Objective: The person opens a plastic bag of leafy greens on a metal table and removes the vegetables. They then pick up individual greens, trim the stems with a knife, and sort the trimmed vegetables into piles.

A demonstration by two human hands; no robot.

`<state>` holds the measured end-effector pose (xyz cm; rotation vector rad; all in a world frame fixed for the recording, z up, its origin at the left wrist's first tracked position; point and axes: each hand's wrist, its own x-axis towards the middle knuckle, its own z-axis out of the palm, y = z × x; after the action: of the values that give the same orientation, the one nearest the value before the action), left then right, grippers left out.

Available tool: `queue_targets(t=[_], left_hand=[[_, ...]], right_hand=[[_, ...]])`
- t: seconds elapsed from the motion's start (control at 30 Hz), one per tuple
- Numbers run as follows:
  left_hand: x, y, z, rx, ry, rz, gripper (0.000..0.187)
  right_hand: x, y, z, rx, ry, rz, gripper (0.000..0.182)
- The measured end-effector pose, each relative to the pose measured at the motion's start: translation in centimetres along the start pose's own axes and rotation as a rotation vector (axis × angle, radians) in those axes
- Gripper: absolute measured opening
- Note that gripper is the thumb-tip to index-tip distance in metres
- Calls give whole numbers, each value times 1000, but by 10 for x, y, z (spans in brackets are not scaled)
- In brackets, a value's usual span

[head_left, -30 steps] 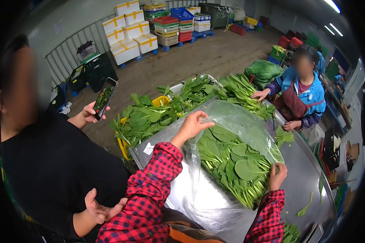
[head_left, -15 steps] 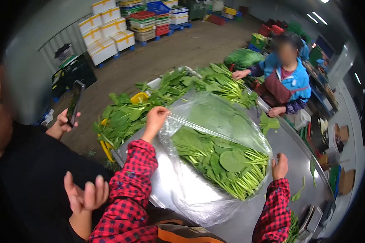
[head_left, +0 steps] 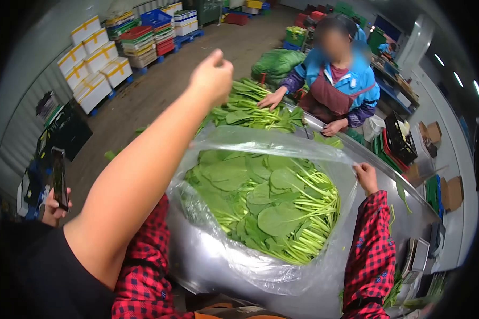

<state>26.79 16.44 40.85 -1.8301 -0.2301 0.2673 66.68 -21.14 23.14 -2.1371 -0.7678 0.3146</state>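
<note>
A clear plastic bag (head_left: 207, 245) lies wide open on the metal table, filled with leafy greens (head_left: 282, 218) whose pale stems point right. My right hand (head_left: 366, 179), in a red checked sleeve, pinches the right end of the bag's upper edge. That edge stretches leftward over the leaves. Another person's bare forearm (head_left: 143, 173) crosses in front of my left arm, so my left hand is hidden; only its checked sleeve (head_left: 143, 284) shows below.
The person on the left holds a phone (head_left: 59, 178) and raises a closed hand (head_left: 212, 80) over the table. Across the table (head_left: 380, 204), a person in blue touches more greens (head_left: 258, 114). White boxes (head_left: 93, 90) and stacked crates (head_left: 138, 45) stand behind; a scale-like device (head_left: 415, 260) sits right.
The neighbouring person's arm has swung up across my left arm. My right hand has gone from beside the bag to gripping its edge. The bag's upper edge is drawn farther back, and the view has shifted.
</note>
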Motion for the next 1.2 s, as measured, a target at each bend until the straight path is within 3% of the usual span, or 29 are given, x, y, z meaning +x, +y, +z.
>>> queue_targets(t=[0.1,0.17,0.2,0.27,0.33,0.47,0.53,0.6,0.67,0.7,0.77,0.8,0.87,0.93,0.97,1.0,1.07,1.13,1.2], left_hand=[[66,33,2,6,2,40,41],[96,50,14,-475,201,53,35],[113,61,24,-473,212,65,35],[145,84,47,-798,-71,138,32],[165,101,60,-771,-64,211,30],[191,125,61,-871,-161,145,28],[208,147,87,-800,-92,277,25],[224,168,104,-864,-34,261,26],[226,167,101,-726,296,377,31],[231,169,100,-761,354,365,33],[240,170,91,-746,303,406,34],[245,169,88,-722,247,431,35],[261,190,102,-801,374,397,37],[281,208,113,-960,524,320,40],[290,208,102,-902,269,344,53],[299,218,104,-939,273,305,53],[302,228,114,-978,326,271,52],[304,234,120,-940,359,262,53],[324,265,144,-921,459,99,52]], right_hand=[[-6,31,1,-89,-10,-14,34],[-1,54,15,-291,37,-19,36],[1,59,21,-288,45,-5,36],[10,61,42,-424,110,26,39],[22,66,59,-475,102,75,41],[43,86,87,-600,-17,88,42],[53,100,100,-589,-44,59,41],[55,108,110,-587,-80,105,40],[51,120,116,-586,-111,153,40],[48,127,116,-584,-116,164,41],[40,139,111,-584,-115,190,42],[37,150,108,-522,-174,196,41],[34,181,98,-469,-213,217,41],[19,225,81,-458,-456,222,40],[2,230,72,-507,-451,232,37],[-16,224,62,-562,-451,240,35],[-57,206,38,49,-575,704,35],[-105,190,23,143,-584,758,36],[-143,193,14,261,-600,793,37]])
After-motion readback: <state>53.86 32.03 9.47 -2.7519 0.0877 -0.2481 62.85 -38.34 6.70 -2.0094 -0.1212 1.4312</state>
